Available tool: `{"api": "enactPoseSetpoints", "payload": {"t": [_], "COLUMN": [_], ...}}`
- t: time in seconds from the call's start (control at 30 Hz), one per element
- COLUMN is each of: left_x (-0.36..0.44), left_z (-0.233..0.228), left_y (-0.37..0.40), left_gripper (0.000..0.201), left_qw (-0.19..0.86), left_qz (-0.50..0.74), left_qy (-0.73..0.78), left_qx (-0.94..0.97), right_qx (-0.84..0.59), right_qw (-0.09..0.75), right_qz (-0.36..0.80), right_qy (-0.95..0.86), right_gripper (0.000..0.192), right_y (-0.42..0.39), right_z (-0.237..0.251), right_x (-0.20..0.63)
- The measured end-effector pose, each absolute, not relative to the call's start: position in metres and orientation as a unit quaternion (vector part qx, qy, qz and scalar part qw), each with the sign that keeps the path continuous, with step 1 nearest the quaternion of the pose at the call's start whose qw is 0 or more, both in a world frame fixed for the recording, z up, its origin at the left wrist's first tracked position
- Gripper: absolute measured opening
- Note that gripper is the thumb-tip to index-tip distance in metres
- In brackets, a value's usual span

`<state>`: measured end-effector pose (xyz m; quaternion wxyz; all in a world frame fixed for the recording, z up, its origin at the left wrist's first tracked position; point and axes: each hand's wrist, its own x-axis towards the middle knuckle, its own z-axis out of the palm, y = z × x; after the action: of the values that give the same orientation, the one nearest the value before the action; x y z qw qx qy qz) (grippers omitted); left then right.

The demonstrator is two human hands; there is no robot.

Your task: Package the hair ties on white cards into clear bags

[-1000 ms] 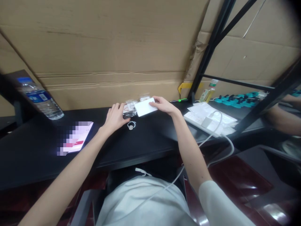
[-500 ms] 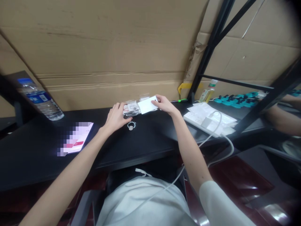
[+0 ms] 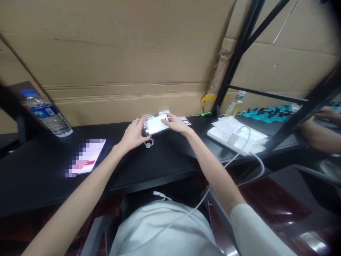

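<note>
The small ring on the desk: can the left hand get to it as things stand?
Probably yes. The ring lies on bare desk just beside the left hand, nothing between them, but that hand holds the white card with the right hand.

White card (image 3: 156, 124) shifted left and lower since a second ago: then held up to the right of the clear packets, now lying flatter over them, just above the small ring (image 3: 149, 143). Right hand (image 3: 177, 124) came in leftward with it; left hand (image 3: 133, 134) moved up so its fingertips meet the card's left edge, both hands now gripping it. A clear packet (image 3: 184, 121) now shows on the black table (image 3: 39, 170) right of the right hand.
</note>
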<state>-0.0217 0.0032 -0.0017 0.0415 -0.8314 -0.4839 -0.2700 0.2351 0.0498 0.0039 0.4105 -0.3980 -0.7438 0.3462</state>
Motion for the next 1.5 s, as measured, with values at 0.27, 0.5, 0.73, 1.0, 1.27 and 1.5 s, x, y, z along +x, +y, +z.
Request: {"api": "enactPoseSetpoints", "payload": {"t": [0.27, 0.5, 0.73, 1.0, 1.27, 1.5], "left_x": [-0.025, -0.022, -0.021, -0.021, -0.022, -0.023], "left_z": [-0.004, -0.001, -0.003, 0.002, -0.001, 0.001], "left_y": [0.006, 0.003, 0.002, -0.001, 0.003, 0.0], "left_gripper": [0.078, 0.081, 0.076, 0.072, 0.074, 0.074], "left_qw": [0.085, 0.104, 0.111, 0.094, 0.063, 0.043], "left_qz": [-0.245, -0.241, -0.257, -0.246, -0.252, -0.256], "left_qy": [-0.472, -0.477, -0.471, -0.471, -0.45, -0.456], "left_qx": [-0.843, -0.839, -0.836, -0.842, -0.855, -0.851], "right_qx": [-0.378, -0.384, -0.4, -0.399, -0.434, -0.424], "right_qw": [0.461, 0.493, 0.488, 0.459, 0.458, 0.431], "right_qz": [0.335, 0.276, 0.25, 0.233, 0.216, 0.338], "right_qy": [-0.73, -0.73, -0.734, -0.759, -0.745, -0.721], "right_gripper": [0.03, 0.037, 0.039, 0.033, 0.046, 0.058], "right_y": [0.058, 0.054, 0.053, 0.054, 0.054, 0.052], "right_z": [-0.014, -0.011, -0.015, -0.015, -0.016, -0.014], "right_x": [0.217, 0.213, 0.21, 0.214, 0.211, 0.211]}}
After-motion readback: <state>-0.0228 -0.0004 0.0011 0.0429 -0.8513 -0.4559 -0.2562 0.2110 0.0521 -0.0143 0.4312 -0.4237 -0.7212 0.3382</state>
